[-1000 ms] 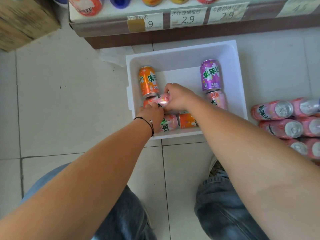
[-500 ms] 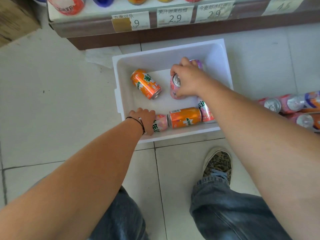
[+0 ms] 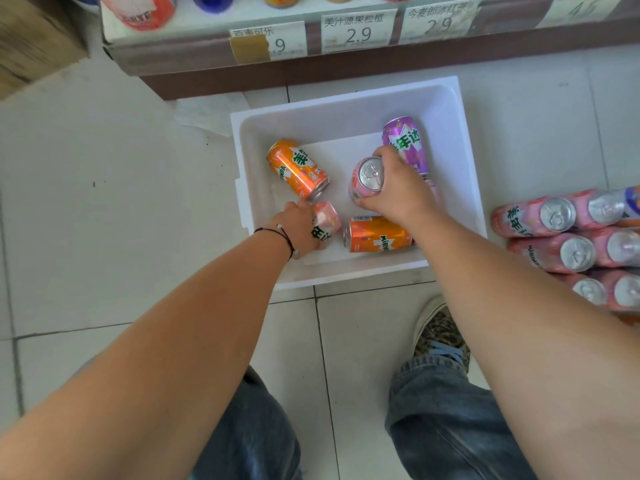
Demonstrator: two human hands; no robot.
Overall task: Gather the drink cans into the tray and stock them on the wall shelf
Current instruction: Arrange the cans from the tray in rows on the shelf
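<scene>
Head view: a white tray (image 3: 460, 161) sits on the tiled floor in the upper middle of the frame, just below the edge of a shelf (image 3: 207, 64) carrying price labels (image 3: 358, 31). The right hand (image 3: 398, 188) grasps a pink can (image 3: 363, 181) at the tray's centre, its silver top facing the camera. The left hand (image 3: 298, 226) curls around a second pink can (image 3: 327, 223) at the tray's lower left. An orange can (image 3: 298, 169) lies tilted in the tray's left part, its end close to the left hand's can. Another orange can (image 3: 379, 234) lies on its side along the near wall. A purple can (image 3: 407, 142) lies toward the upper right of the tray, partly behind the right hand. At the right edge of the frame, outside the tray, a pile of pink cans (image 3: 568, 237) lies on the floor.
</scene>
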